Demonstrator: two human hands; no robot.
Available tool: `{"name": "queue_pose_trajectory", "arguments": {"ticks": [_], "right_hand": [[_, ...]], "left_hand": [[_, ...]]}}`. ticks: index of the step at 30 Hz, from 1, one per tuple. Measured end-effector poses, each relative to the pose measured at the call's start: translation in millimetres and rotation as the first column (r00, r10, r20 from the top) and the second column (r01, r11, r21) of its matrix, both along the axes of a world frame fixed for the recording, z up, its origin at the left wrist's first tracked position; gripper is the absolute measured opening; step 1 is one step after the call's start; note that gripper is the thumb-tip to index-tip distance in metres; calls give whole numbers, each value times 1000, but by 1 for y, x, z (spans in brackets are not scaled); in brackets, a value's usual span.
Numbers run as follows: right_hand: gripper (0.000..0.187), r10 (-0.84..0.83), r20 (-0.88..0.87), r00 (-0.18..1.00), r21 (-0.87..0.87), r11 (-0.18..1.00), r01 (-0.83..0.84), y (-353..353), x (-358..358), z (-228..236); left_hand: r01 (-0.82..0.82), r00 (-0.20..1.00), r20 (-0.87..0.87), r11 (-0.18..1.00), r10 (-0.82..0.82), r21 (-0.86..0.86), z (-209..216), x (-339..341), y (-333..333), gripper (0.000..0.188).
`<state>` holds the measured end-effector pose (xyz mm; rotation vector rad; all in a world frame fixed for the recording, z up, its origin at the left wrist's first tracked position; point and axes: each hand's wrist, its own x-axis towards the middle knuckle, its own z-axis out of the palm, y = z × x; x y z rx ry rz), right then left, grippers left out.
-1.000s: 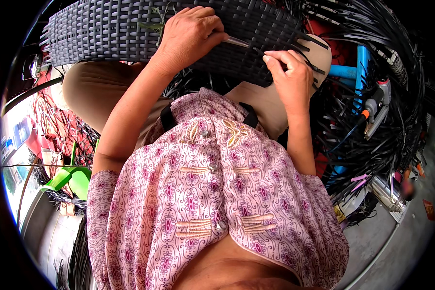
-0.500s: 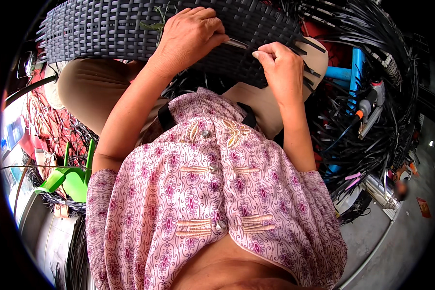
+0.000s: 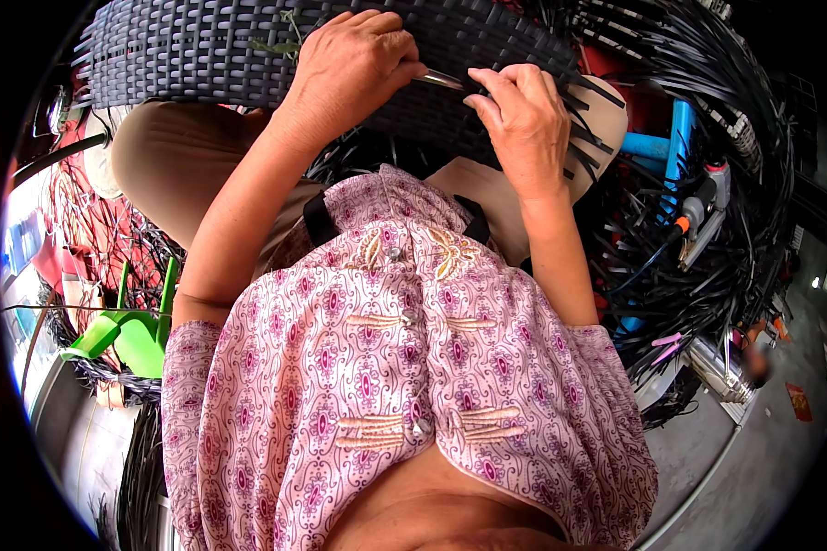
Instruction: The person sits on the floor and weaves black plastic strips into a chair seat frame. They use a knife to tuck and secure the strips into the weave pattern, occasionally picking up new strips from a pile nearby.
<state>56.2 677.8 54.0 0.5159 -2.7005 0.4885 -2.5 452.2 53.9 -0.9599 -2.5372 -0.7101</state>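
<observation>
Nearest you is your patterned shirt point(image 3: 413, 349), and beyond it your tan trousers point(image 3: 161, 161), the knees spread left and right. Your right hand point(image 3: 527, 115) comes next, sitting a little nearer to you than the other, with thumb and forefinger brought close; whether anything is pinched there, I cannot tell. To its right, dark strip ends point(image 3: 594, 136) jut out over your right knee.

The relation to mind lies just left of your right fingertips: there you have the tip of a slim metal tool point(image 3: 439, 79). Its long axis runs left to right, slanting slightly toward you at the right end, so it points at your right thumb and forefinger. Tip and fingertips are just beside each other; contact is too small to make out.

A little farther off and to the left, your left hand point(image 3: 352, 66) is wrapped around the tool's other end, its back facing up. Beneath and beyond both hands lies the dark woven panel point(image 3: 193, 60), its length running left to right, reaching well past your left hand.
</observation>
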Motion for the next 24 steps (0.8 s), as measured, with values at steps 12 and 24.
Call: {"name": "queue_pose_trajectory", "arguments": {"ticks": [12,24], "right_hand": [[20,93,38,995,43,995,-94,-4,-13,0],[11,289,191,938,-935,344,84,-34,-27,27]], "left_hand": [[-87,993,-81,996,87,2,-5,16,-12,17],[-123,992,-40,990,121,-70,5,10,-37,17]]}}
